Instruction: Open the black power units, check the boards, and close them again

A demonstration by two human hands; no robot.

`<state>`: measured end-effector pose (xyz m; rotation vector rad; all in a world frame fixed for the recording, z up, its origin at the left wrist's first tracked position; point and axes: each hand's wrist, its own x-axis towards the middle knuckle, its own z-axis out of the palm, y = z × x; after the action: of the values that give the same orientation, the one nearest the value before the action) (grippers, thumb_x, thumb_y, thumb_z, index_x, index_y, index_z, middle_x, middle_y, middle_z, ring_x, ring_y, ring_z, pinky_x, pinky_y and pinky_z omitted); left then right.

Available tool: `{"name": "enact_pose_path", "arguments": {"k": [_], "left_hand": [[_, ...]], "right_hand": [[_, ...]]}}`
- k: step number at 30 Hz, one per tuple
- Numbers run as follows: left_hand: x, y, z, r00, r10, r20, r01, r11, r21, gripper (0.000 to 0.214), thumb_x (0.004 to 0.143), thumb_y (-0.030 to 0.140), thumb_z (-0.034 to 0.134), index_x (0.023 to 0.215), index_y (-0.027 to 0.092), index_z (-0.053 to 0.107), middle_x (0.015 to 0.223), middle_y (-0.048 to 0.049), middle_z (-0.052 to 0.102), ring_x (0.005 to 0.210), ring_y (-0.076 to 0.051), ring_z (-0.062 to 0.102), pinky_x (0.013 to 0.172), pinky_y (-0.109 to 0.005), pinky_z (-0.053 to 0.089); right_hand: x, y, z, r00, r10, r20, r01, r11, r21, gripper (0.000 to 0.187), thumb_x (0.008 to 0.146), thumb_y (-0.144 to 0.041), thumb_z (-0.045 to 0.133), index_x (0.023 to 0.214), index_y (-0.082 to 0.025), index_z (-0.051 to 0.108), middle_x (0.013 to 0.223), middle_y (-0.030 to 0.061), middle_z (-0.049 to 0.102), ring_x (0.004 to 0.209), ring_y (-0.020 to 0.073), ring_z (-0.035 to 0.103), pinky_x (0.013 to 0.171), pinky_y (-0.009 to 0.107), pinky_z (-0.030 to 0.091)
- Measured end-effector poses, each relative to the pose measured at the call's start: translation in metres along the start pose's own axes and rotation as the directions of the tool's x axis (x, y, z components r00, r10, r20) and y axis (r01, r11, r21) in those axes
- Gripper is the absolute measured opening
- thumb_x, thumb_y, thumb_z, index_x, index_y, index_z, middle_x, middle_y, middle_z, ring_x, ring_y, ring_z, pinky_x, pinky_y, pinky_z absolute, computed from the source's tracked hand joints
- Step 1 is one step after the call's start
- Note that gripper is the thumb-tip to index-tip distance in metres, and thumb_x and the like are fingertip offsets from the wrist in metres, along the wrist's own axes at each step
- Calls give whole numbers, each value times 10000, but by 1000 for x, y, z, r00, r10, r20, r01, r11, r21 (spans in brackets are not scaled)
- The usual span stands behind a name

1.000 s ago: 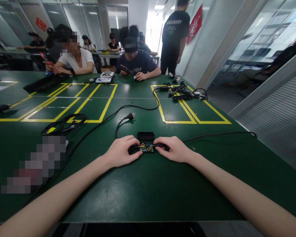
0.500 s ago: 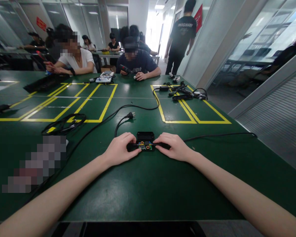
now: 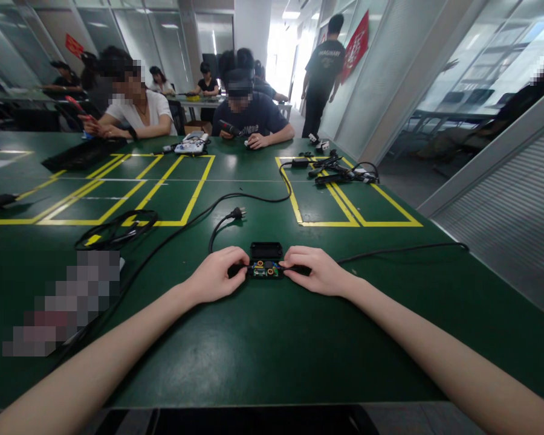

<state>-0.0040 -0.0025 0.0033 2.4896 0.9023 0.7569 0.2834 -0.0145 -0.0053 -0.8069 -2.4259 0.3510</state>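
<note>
A small black plastic case with a circuit board (image 3: 265, 269) in it lies on the green table between my hands. Two copper-coloured rings show on the board. My left hand (image 3: 217, 273) pinches the black cable at the case's left end. At the right end, my right hand (image 3: 315, 269) is closed on the other black cable (image 3: 401, 247), which runs off to the right. Just behind the case rests a matching black cover (image 3: 266, 249), its hollow side showing. A power plug (image 3: 237, 213) on a short bent cord lies beyond my left hand.
A coiled black cable (image 3: 118, 228) and a pixelated object (image 3: 68, 302) lie at left. Adapters and cords (image 3: 340, 171) are heaped at the back right, within yellow tape. Two people sit across the green table (image 3: 272, 350); another person (image 3: 324, 75) stands in the aisle.
My left thumb has drawn back from the board to the cable at the case's left end. My right hand keeps its grip. The person in the aisle has walked farther off.
</note>
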Motion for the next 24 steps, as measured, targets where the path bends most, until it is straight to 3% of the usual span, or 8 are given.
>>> {"name": "enact_pose_path", "arguments": {"k": [8, 15, 18, 20, 22, 24], "left_hand": [[0, 1, -1, 1000, -15, 16, 14, 998, 54, 88, 908, 166, 543, 881, 198, 620, 848, -22, 635, 775, -177, 604, 689, -279, 472], [0, 1, -2, 999, 35, -4, -35, 998, 59, 116, 900, 133, 534, 844, 194, 615, 844, -38, 643, 833, -200, 616, 735, -299, 493], [0, -1, -1, 999, 34, -2, -34, 998, 48, 117, 897, 133, 530, 842, 193, 615, 867, -43, 660, 835, -198, 626, 751, -305, 503], [0, -2, 0, 999, 37, -4, -37, 998, 52, 119, 900, 141, 528, 836, 194, 614, 865, -43, 666, 826, -197, 628, 749, -307, 503], [1, -1, 1, 999, 41, -6, -41, 996, 76, 116, 915, 171, 533, 836, 197, 613, 848, -41, 668, 811, -199, 625, 742, -314, 501], [2, 0, 1, 999, 38, -15, -36, 992, 117, 92, 928, 234, 568, 857, 200, 614, 852, -41, 678, 820, -211, 628, 762, -336, 506]], "right_hand": [[3, 0, 0, 995, -81, -54, 77, 994, -81, 141, 982, -189, 568, 895, -197, 678, 917, 77, 703, 839, 189, 661, 737, 307, 533], [2, 0, 0, 998, -52, -31, 50, 998, -43, 186, 1001, -218, 557, 874, -201, 691, 932, 83, 710, 860, 200, 664, 753, 320, 529], [4, 1, 5, 988, 107, -111, -101, 993, 64, 213, 1011, -245, 548, 870, -201, 701, 877, 61, 704, 792, 186, 651, 717, 313, 522], [7, 5, 11, 937, 283, -206, -268, 958, 98, 204, 1012, -269, 544, 956, -200, 728, 875, 53, 694, 750, 177, 632, 685, 308, 517], [10, 9, 16, 876, 396, -275, -396, 916, 59, 220, 988, -313, 589, 1098, -203, 744, 955, 72, 686, 830, 205, 642, 736, 344, 536], [12, 13, 19, 860, 429, -277, -449, 894, -8, 275, 947, -354, 653, 1162, -212, 750, 1050, 97, 674, 988, 260, 640, 861, 420, 543]]}}
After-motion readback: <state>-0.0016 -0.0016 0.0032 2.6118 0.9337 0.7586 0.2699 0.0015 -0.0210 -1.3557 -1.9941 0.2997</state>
